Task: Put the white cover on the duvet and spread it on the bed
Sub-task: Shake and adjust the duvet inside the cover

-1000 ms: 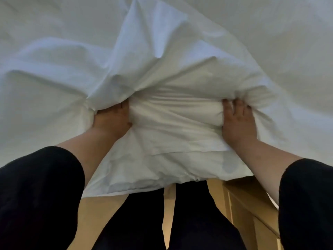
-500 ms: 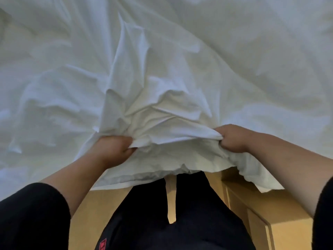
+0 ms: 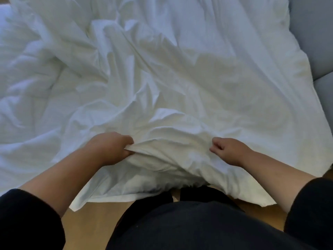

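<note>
View from the head camera, looking down and forward over the near edge of the bed [image 3: 313, 42]. The white cover [image 3: 180, 73], with the duvet judged to be inside it since no separate duvet shows, lies rumpled over the bed and extends away from both hands in the forward direction; its near edge hangs off the bed just below the hands, over the wooden floor [image 3: 93, 222]. The long axis of the bedding appears to run straight ahead from the person, so the bulk of the fabric is beyond the hands rather than to either side.

The left hand [image 3: 110, 147] grasps a fold of the near edge, with thumb and curled fingers pinching the cloth. The right hand [image 3: 228, 150] has its fingers curled and rests against the fabric; whether it actually holds a fold cannot be told from this view. The two hands sit at about the same height on the near edge, well apart, with a raised ridge of cloth between them. Neither is clearly nearer to the main mass of bedding.

The fabric to the left of the left hand is heavily creased and bunched, while that ahead of the right hand lies flatter, reaching a free edge beside the grey surface. By judgement, spreading now depends on pulling toward the person along that forward axis, with more slack to clear on the left.
</note>
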Demonstrator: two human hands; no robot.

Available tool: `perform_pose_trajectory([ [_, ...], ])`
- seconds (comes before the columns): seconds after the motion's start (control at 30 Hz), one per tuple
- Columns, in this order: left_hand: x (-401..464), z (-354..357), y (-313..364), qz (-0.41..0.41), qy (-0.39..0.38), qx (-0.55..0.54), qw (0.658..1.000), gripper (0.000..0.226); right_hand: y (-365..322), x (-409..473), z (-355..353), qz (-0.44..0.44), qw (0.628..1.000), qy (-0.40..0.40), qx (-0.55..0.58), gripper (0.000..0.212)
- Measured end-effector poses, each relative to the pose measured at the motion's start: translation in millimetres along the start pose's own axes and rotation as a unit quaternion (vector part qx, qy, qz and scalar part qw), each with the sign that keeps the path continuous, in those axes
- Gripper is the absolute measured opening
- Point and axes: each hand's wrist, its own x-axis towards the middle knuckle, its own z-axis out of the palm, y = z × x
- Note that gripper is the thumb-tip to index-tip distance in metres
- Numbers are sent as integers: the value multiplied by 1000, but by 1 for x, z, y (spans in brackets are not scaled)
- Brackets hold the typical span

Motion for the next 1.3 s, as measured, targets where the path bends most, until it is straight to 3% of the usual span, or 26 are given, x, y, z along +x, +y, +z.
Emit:
perform_pose_trajectory([
  [0.07,-12,-31,7,40,29,32,998,24,-10,4,-3,-16,1000,-5,-25,21],
  [0.2,-19,-102,18,84,208,7,974,27,-50,24,3,-106,992,5,73,52],
  [0.3,5,-144,8,89,300,-8,950,25,-72,35,6,-141,979,115,92,25],
  [0.37,30,-158,-6,72,304,-12,950,23,-75,42,0,-105,968,191,123,22],
  [0.47,63,-152,-24,48,279,-13,959,22,-76,47,-5,-105,966,180,151,25],
  [0.57,83,-132,-36,31,255,-43,965,21,-73,42,11,-142,974,176,36,50],
  [0.7,90,-118,-49,32,251,-54,966,20,-49,39,3,-61,964,243,88,28],
  [0.83,82,-127,-52,125,359,-10,925,28,-43,20,-85,-39,893,418,164,20],
  [0.9,90,-137,-54,135,413,7,901,34,-41,12,-135,-63,902,391,173,20],
  [0.97,111,-147,-55,86,431,14,898,24,-40,16,-177,-79,930,336,124,25],
  [1.13,172,-172,-31,-54,351,23,934,26,-19,79,-232,-12,963,211,-170,65],
  [1.23,195,-170,8,-94,324,19,941,34,20,124,-217,19,945,208,-250,43],
  [1.3,202,-150,51,-43,317,-6,947,34,47,142,-195,48,934,243,-258,28],
])
